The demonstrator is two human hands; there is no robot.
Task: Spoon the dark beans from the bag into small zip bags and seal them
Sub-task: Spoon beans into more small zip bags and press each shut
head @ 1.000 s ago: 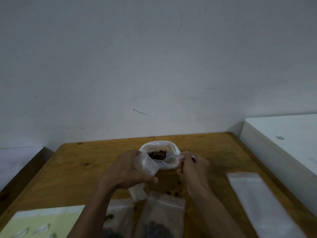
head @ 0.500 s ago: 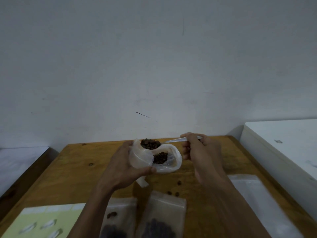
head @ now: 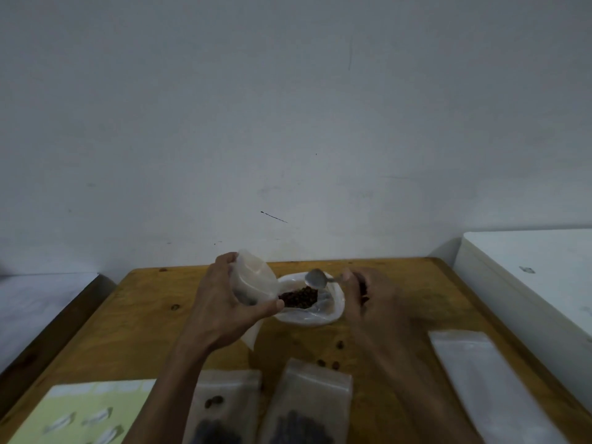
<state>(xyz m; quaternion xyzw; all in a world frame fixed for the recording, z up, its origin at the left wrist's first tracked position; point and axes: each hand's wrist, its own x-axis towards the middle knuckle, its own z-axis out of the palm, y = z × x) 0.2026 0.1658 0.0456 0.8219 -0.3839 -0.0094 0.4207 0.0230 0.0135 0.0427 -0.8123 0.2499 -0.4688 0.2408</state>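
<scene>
Both hands work at frame centre: the left hand point(head: 224, 302) grips an open small zip bag point(head: 253, 280), and the right hand point(head: 368, 299) pinches a spoon point(head: 315, 278) over the bag point(head: 320, 312) of dark beans point(head: 299, 298). Two filled zip bags point(head: 307, 405) lie on the surface point(head: 144, 331) at lower centre.

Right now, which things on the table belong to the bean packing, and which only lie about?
Belonging to the job:
- left hand holding an open small zip bag
- right hand holding the spoon
- bag of dark beans
- two filled zip bags
- stack of empty bags

Lying about:
- spilled beans
- yellow-green sheet
- white cabinet
</scene>
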